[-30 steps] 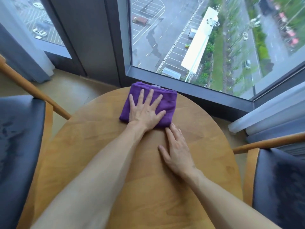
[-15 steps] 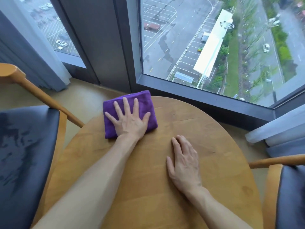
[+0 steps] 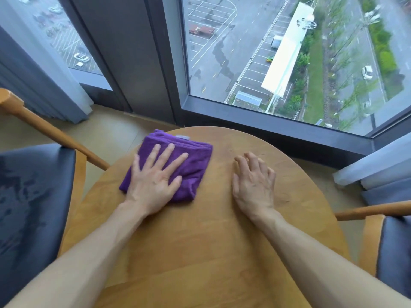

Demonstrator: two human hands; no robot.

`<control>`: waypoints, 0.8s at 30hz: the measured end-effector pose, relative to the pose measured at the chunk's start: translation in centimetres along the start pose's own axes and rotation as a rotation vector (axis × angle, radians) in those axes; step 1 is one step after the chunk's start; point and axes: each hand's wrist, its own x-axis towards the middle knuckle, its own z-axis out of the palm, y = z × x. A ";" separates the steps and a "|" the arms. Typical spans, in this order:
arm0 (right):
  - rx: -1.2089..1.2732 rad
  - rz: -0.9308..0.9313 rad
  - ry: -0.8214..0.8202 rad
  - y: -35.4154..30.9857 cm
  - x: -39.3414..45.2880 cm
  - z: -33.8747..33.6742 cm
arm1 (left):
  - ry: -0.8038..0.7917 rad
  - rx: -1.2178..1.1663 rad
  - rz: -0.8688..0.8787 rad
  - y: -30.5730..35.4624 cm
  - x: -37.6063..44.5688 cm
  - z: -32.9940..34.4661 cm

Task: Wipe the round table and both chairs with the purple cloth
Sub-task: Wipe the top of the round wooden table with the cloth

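A folded purple cloth [image 3: 195,161] lies on the far left part of the round wooden table [image 3: 200,241]. My left hand [image 3: 155,178] presses flat on the cloth with fingers spread and straight. To its right my right hand [image 3: 253,183] rests on the bare tabletop, fingers slightly bent, holding nothing. A chair with a dark blue seat [image 3: 31,196] and wooden arm stands to the left of the table. A second chair [image 3: 393,241] of the same kind shows at the right edge.
A large window with a dark frame [image 3: 266,121] runs just behind the table's far edge. Pale curtains hang at the far left [image 3: 33,74] and at the right [image 3: 378,165]. Beige floor [image 3: 106,130] shows between the left chair and the window.
My left hand slid the cloth from the far middle of the table to the far left, then a little back toward me. My right hand stayed on the table, fingers now slightly bent.
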 end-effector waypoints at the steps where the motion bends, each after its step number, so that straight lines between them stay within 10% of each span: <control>1: -0.003 0.006 -0.017 0.2 0.6 -0.1 | 0.000 -0.015 -0.073 -0.7 -0.2 0.0; 8: 0.199 0.011 -0.055 1.9 1.8 -1.8 | -0.031 -0.132 -0.391 7.6 6.5 0.2; 15: 0.238 0.070 0.099 3.8 2.6 -2.6 | -0.062 -0.014 0.116 15.3 7.4 0.7; 20: 0.067 -0.062 0.136 1.2 1.9 -2.1 | -0.076 0.103 0.480 8.1 2.6 0.1; 24: 0.112 -0.102 0.024 -1.3 2.2 -1.2 | -0.050 0.100 0.401 -1.7 -1.3 -0.7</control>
